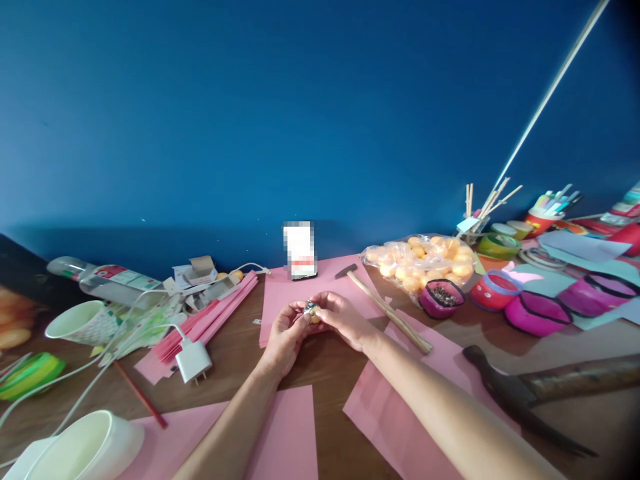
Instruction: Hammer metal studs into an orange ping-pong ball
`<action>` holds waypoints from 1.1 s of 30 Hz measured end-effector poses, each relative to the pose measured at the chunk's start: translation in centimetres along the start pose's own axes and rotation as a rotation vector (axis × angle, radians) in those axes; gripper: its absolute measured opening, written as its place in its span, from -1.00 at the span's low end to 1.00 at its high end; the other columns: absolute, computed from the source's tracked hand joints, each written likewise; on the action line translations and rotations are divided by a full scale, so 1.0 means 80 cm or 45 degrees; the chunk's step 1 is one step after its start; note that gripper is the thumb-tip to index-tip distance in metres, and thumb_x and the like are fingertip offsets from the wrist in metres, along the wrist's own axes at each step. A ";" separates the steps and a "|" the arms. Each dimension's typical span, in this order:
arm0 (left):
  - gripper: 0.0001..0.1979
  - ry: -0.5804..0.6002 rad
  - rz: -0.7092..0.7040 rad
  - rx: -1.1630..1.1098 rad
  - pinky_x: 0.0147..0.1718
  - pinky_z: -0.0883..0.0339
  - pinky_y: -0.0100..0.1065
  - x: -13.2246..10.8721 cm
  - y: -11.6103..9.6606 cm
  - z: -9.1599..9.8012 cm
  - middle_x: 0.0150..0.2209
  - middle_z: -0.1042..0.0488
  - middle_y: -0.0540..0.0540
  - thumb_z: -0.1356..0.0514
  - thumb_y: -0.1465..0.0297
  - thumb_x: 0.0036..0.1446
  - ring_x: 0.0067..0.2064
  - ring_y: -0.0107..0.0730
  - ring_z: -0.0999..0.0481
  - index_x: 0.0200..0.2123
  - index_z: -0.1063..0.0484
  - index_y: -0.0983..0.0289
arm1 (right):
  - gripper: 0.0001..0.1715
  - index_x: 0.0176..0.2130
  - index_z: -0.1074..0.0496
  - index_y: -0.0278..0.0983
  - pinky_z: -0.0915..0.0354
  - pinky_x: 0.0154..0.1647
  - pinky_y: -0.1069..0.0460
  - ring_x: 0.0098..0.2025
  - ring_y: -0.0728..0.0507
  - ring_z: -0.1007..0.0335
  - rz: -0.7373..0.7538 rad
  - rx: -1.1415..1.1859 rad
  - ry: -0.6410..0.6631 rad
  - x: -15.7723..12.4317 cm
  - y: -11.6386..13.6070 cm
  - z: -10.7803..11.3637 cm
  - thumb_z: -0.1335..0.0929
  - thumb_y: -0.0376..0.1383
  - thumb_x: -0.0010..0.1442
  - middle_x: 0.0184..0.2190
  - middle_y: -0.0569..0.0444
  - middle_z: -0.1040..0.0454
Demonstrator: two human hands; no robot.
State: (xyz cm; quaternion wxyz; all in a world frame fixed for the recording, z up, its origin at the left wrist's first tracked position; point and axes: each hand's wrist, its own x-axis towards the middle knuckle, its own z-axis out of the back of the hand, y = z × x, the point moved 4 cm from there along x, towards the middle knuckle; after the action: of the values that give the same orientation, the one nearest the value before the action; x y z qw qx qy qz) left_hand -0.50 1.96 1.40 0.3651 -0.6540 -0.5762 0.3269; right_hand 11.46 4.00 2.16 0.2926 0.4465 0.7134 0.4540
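My left hand (289, 337) and my right hand (345, 320) meet over the middle of the table. Both are closed, and their fingertips pinch a small object (312, 311) between them. It has a shiny dark, silvery top and a yellowish lower part; its exact kind cannot be made out, since fingers cover much of it. Under and behind the hands lies pink paper (280, 293). Just right of my right hand, a small hammer (385, 307) with a wooden handle rests on the paper. A phone (301, 250) with a blurred screen leans against the wall beyond the hands.
A bag of orange balls (425, 260) and a purple cup (442, 298) of small dark bits stand to the right. A large claw hammer (530, 387) lies near front right. On the left are a white charger (193, 361), cables, a plastic bottle (125, 283) and a paper cup (80, 323).
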 end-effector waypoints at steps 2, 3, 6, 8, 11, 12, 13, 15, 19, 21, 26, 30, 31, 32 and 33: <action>-0.75 -0.005 -0.002 0.001 -0.20 -0.40 -0.23 -0.001 -0.001 -0.001 -0.31 -0.46 0.05 -0.26 0.38 -0.05 -0.29 -0.40 -0.49 -0.27 -0.34 0.29 | -0.71 -0.27 -0.36 -0.25 -0.36 -0.30 0.03 -0.28 -0.06 -0.38 -0.009 -0.040 -0.025 0.000 0.000 0.000 -0.42 -0.24 -0.05 -0.32 0.10 -0.42; -0.76 -0.011 0.002 -0.004 -0.21 -0.41 -0.24 -0.001 -0.001 -0.001 -0.32 -0.46 0.05 -0.25 0.38 -0.04 -0.29 -0.39 -0.50 -0.26 -0.34 0.30 | -0.71 -0.28 -0.36 -0.26 -0.36 -0.31 0.03 -0.29 -0.05 -0.38 -0.010 -0.050 -0.034 0.001 0.000 0.000 -0.42 -0.23 -0.04 -0.32 0.10 -0.42; -0.78 -0.027 0.021 -0.024 -0.23 -0.41 -0.32 -0.001 -0.001 -0.001 -0.30 -0.46 0.05 -0.23 0.40 -0.01 -0.29 -0.41 -0.50 -0.26 -0.34 0.31 | -0.72 -0.27 -0.36 -0.26 -0.36 -0.30 0.02 -0.28 -0.06 -0.39 0.008 -0.039 -0.037 0.002 -0.002 0.000 -0.40 -0.22 -0.02 -0.28 0.08 -0.42; -0.79 -0.050 0.020 -0.034 -0.22 -0.40 -0.38 -0.001 -0.001 0.000 -0.28 -0.46 0.05 -0.23 0.42 -0.02 -0.27 -0.43 -0.49 -0.26 -0.35 0.31 | -0.71 -0.24 -0.35 -0.26 -0.36 -0.25 0.00 -0.24 -0.08 -0.39 0.036 -0.038 -0.039 0.003 -0.002 0.002 -0.40 -0.23 -0.01 -0.23 0.06 -0.42; -0.77 -0.064 0.011 -0.019 -0.17 -0.37 -0.38 0.000 0.001 0.003 -0.25 -0.45 0.04 -0.25 0.42 -0.04 -0.23 -0.44 -0.48 -0.25 -0.36 0.29 | -0.67 -0.22 -0.36 -0.26 -0.34 -0.19 -0.01 -0.18 -0.11 -0.38 0.060 -0.056 -0.046 0.004 -0.003 0.004 -0.41 -0.25 -0.03 -0.20 0.03 -0.44; -0.76 -0.059 0.008 -0.009 -0.15 -0.36 -0.37 0.000 0.002 0.003 -0.24 -0.45 0.04 -0.26 0.42 -0.05 -0.21 -0.43 -0.48 -0.24 -0.36 0.28 | -0.67 -0.21 -0.36 -0.26 -0.33 -0.18 0.00 -0.17 -0.11 -0.38 0.064 -0.058 -0.048 0.004 -0.003 0.004 -0.41 -0.26 -0.03 -0.20 0.03 -0.44; -0.75 -0.055 0.002 0.000 -0.14 -0.35 -0.37 0.001 0.003 0.003 -0.23 -0.45 0.04 -0.26 0.41 -0.05 -0.19 -0.42 -0.47 -0.24 -0.36 0.27 | -0.67 -0.20 -0.36 -0.26 -0.32 -0.17 0.00 -0.17 -0.10 -0.38 0.069 -0.053 -0.049 0.004 -0.003 0.003 -0.40 -0.26 -0.03 -0.21 0.03 -0.45; -0.74 -0.051 -0.014 0.011 -0.11 -0.32 -0.34 0.001 0.003 0.004 -0.22 -0.45 0.04 -0.27 0.41 -0.07 -0.16 -0.41 -0.46 -0.24 -0.37 0.26 | -0.66 -0.19 -0.36 -0.26 -0.30 -0.14 -0.01 -0.18 -0.10 -0.38 0.080 -0.039 -0.037 0.003 -0.002 0.002 -0.40 -0.29 -0.03 -0.22 0.04 -0.46; -0.63 -0.081 -0.041 0.034 -0.08 -0.30 -0.29 0.002 0.005 0.006 -0.21 -0.47 0.06 -0.28 0.43 -0.07 -0.14 -0.36 -0.46 -0.13 -0.34 0.24 | -0.64 -0.19 -0.37 -0.26 -0.27 -0.07 -0.06 -0.14 -0.12 -0.39 0.091 -0.008 0.017 0.002 0.000 -0.003 -0.41 -0.32 -0.06 -0.24 0.06 -0.49; -0.54 -0.092 -0.038 0.044 -0.08 -0.30 -0.27 0.002 0.007 0.008 -0.20 -0.48 0.08 -0.28 0.44 -0.09 -0.13 -0.34 -0.46 -0.06 -0.31 0.24 | -0.66 -0.19 -0.38 -0.26 -0.27 -0.06 -0.08 -0.14 -0.13 -0.39 0.094 0.001 0.033 0.002 0.000 -0.004 -0.40 -0.30 -0.04 -0.25 0.05 -0.49; -0.57 -0.106 -0.036 0.051 -0.11 -0.32 -0.26 0.003 0.009 0.010 -0.20 -0.49 0.10 -0.31 0.46 -0.14 -0.14 -0.31 -0.47 -0.12 -0.37 0.28 | -0.69 -0.19 -0.38 -0.26 -0.31 -0.11 -0.08 -0.17 -0.13 -0.40 0.067 0.003 0.064 0.001 0.000 -0.006 -0.38 -0.28 0.00 -0.23 0.03 -0.48; -0.65 -0.108 -0.034 0.058 -0.12 -0.33 -0.26 0.002 0.009 0.009 -0.22 -0.49 0.06 -0.31 0.47 -0.15 -0.17 -0.33 -0.47 -0.21 -0.39 0.27 | -0.73 -0.21 -0.39 -0.26 -0.34 -0.17 -0.06 -0.21 -0.12 -0.41 0.047 0.019 0.067 0.000 -0.001 -0.008 -0.37 -0.28 0.01 -0.24 0.04 -0.48; -0.66 -0.104 -0.035 0.063 -0.13 -0.34 -0.26 0.002 0.009 0.008 -0.22 -0.49 0.05 -0.31 0.47 -0.14 -0.17 -0.34 -0.47 -0.21 -0.39 0.27 | -0.74 -0.22 -0.39 -0.26 -0.35 -0.19 -0.06 -0.22 -0.11 -0.41 0.039 0.025 0.065 0.000 -0.001 -0.008 -0.37 -0.29 0.01 -0.25 0.04 -0.47; -0.66 -0.098 -0.034 0.071 -0.13 -0.34 -0.26 0.001 0.009 0.008 -0.23 -0.49 0.05 -0.31 0.47 -0.14 -0.17 -0.34 -0.47 -0.22 -0.38 0.26 | -0.75 -0.22 -0.39 -0.26 -0.35 -0.20 -0.05 -0.23 -0.11 -0.41 0.033 0.027 0.057 0.000 -0.001 -0.008 -0.36 -0.30 0.02 -0.25 0.05 -0.47; -0.67 -0.093 -0.036 0.078 -0.14 -0.35 -0.26 0.001 0.009 0.008 -0.23 -0.48 0.04 -0.31 0.48 -0.13 -0.17 -0.33 -0.47 -0.22 -0.38 0.26 | -0.77 -0.23 -0.40 -0.25 -0.36 -0.21 -0.04 -0.24 -0.10 -0.41 0.028 0.026 0.046 0.000 -0.002 -0.008 -0.35 -0.31 0.02 -0.26 0.05 -0.47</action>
State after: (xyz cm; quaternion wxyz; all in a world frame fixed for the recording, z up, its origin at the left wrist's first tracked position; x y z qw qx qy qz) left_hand -0.63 2.06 0.47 0.3683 -0.6219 -0.5881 0.3629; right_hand 10.88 3.69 2.28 0.2700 0.4490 0.7183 0.4577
